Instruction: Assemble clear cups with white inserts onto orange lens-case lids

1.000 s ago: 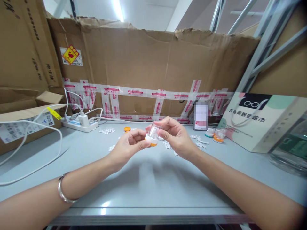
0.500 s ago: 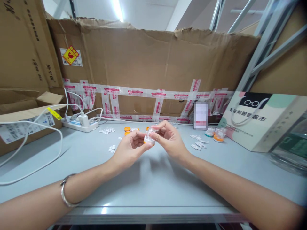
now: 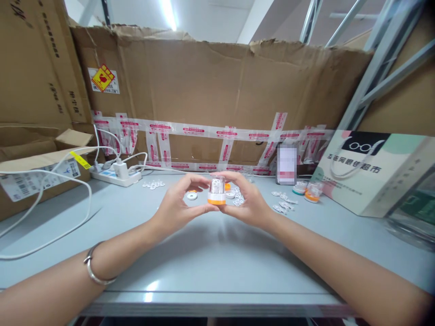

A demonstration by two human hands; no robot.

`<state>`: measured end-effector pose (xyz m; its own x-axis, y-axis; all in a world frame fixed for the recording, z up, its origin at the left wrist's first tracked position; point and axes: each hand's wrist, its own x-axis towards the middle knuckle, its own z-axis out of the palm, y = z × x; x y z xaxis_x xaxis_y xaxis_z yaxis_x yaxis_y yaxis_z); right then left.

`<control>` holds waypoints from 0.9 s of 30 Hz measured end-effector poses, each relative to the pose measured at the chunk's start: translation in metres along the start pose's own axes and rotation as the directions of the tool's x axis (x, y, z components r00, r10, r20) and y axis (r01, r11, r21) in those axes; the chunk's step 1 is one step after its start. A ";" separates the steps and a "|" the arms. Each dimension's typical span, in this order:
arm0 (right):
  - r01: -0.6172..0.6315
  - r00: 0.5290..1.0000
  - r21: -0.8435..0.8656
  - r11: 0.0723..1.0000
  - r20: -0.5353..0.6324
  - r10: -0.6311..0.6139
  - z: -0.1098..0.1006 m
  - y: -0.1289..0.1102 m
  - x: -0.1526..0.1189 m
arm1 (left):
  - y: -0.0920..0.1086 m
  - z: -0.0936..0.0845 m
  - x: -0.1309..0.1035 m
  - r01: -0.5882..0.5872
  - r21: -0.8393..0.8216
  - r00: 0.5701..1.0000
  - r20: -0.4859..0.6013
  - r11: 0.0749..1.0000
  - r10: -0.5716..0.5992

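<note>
A small clear cylindrical container (image 3: 216,189) with a white and orange base is held upright above the table; white parts show through its wall. My left hand (image 3: 181,199) grips it from the left, thumb at the base and fingers near the top. From the other side, my right hand (image 3: 245,197) is closed on it in the same way. Behind the hands lie a round white piece (image 3: 192,196), an orange piece (image 3: 227,186) and flat white plastic parts (image 3: 239,199), partly hidden by my fingers.
White plastic parts (image 3: 284,207) lie right of my hands, more white pieces (image 3: 153,184) to the left. Two similar containers, one orange-based (image 3: 311,195), stand by a paper bag (image 3: 367,172). A phone (image 3: 287,165) leans at the back. A power strip (image 3: 117,179) trails white cables.
The container has turned from tilted to upright, its clear wall now facing me. My right hand has shifted from its top to its right side, with the thumb lower.
</note>
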<state>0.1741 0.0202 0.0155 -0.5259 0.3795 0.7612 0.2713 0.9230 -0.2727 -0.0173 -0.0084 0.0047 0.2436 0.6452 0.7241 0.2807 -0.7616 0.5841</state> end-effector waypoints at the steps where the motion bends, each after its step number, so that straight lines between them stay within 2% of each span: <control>1: 0.011 1.000 0.022 1.000 0.021 -0.011 0.000 0.001 0.000 | -0.001 -0.003 0.002 -0.071 0.054 0.997 -0.004 0.996 0.071; 5: 0.079 0.996 0.042 0.996 0.041 -0.081 0.001 0.003 -0.001 | -0.002 -0.012 0.007 -0.291 0.202 0.955 0.123 0.935 0.271; 8: 0.110 0.994 0.023 0.994 0.027 -0.110 0.001 0.003 -0.001 | -0.001 -0.013 0.006 -0.370 0.260 0.929 0.134 0.892 0.346; 13: 0.136 0.991 0.024 0.990 0.006 -0.136 -0.001 0.001 -0.002 | 0.003 -0.010 0.000 -0.362 0.326 0.932 0.106 0.873 0.347; 15: 0.066 0.998 0.081 0.995 0.006 -0.066 0.002 0.000 -0.002 | 0.003 -0.009 0.001 -0.336 0.345 0.942 0.100 0.876 0.322; 17: -0.080 0.997 0.235 0.969 0.030 0.075 0.008 -0.001 -0.002 | 0.001 -0.010 0.002 -0.305 0.361 0.952 0.083 0.882 0.295; 19: -0.279 0.960 0.467 0.839 0.106 0.260 0.014 -0.003 -0.002 | -0.003 -0.011 0.004 -0.273 0.386 0.960 0.050 0.881 0.276; 22: -0.491 0.847 0.731 0.473 0.275 0.455 0.021 -0.008 -0.001 | -0.009 -0.011 0.004 -0.239 0.419 0.963 -0.015 0.876 0.270; 24: -0.542 0.780 0.800 0.257 0.366 0.507 0.023 -0.013 0.000 | -0.012 -0.010 0.004 -0.217 0.423 0.965 -0.046 0.880 0.260; 25: -0.550 0.760 0.815 0.185 0.395 0.516 0.024 -0.015 0.000 | -0.012 -0.010 0.004 -0.207 0.418 0.966 -0.058 0.885 0.253; 27: -0.550 0.740 0.828 0.110 0.423 0.523 0.026 -0.017 -0.001 | -0.012 -0.009 0.004 -0.195 0.385 0.972 -0.050 0.902 0.232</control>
<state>0.1488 0.0062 0.0040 -0.5877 0.7906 0.1718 -0.3479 -0.0552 -0.9359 -0.0281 0.0034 0.0040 0.2551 0.4474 0.8572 0.5635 -0.7892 0.2443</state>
